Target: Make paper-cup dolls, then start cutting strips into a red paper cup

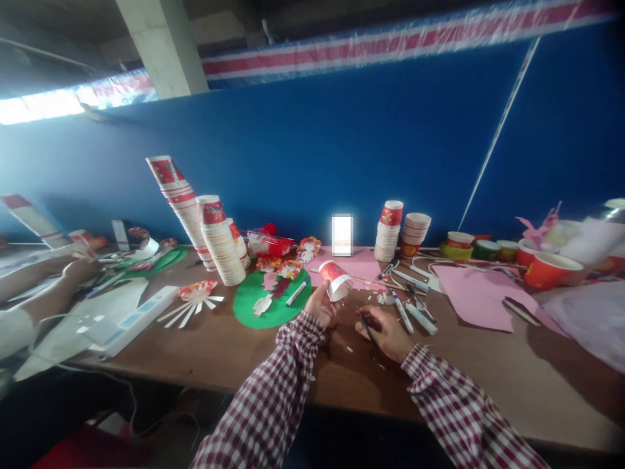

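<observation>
My left hand (321, 306) is closed around a red and white paper cup (334, 279), which lies tilted in the fingers above the table. To its right, my right hand (387, 331) grips a slim dark pen-like tool (366, 327), its tip too small to identify. The tool is apart from the cup. Small white paper scraps (349, 350) lie on the table around both hands. Left of the cup, a green paper sheet (247, 311) carries a marker (295, 294) and several cut paper shapes.
Tall stacks of paper cups (222, 251) stand to the left, shorter cup stacks (388, 231) behind. Markers (403, 312) and pink paper (476, 299) lie to the right. At far left, another person's hands (81, 260) work beside a white power strip (141, 319). A blue partition (312, 150) rises behind the table.
</observation>
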Tool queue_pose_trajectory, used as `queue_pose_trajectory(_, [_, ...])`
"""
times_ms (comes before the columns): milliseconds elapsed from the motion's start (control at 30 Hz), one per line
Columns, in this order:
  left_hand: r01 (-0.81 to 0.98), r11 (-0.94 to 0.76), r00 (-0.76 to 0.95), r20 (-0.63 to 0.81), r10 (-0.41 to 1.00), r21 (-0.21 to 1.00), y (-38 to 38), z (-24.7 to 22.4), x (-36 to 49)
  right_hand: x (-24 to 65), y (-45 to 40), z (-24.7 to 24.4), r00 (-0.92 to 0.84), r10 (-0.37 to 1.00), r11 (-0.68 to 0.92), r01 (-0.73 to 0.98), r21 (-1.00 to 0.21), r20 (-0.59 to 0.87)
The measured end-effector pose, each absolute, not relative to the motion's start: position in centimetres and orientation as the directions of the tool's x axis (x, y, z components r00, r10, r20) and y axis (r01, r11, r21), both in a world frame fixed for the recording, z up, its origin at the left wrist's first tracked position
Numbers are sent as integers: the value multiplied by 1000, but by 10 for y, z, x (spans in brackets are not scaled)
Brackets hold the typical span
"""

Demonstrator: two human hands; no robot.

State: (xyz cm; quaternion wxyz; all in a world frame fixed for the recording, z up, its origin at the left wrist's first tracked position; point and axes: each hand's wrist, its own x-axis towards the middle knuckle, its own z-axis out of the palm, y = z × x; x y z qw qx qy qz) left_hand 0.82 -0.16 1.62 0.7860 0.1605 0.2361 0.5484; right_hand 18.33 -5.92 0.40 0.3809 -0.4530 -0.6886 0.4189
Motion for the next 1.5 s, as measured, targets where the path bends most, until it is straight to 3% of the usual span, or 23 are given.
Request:
queue_pose_trajectory(500, [-733,230,173,-151,973,641,-5,14,12,183,-60,6,-305,942,240,313,-919,142])
queue_pose_trajectory(767, [-735,220,150,-163,975,641,-3,12,12,183,-60,5,-299,943,234,284,-930,146])
queue_pose_trajectory(1167, [-734,121,133,-33,991,669,-6,5,16,182,-62,9,-289,955,99,115,-988,62])
queue_pose_trajectory(1500, [-719,140,118,-78,990,681,-8,8,18,182,-62,15,-252,966,67,73,-995,47])
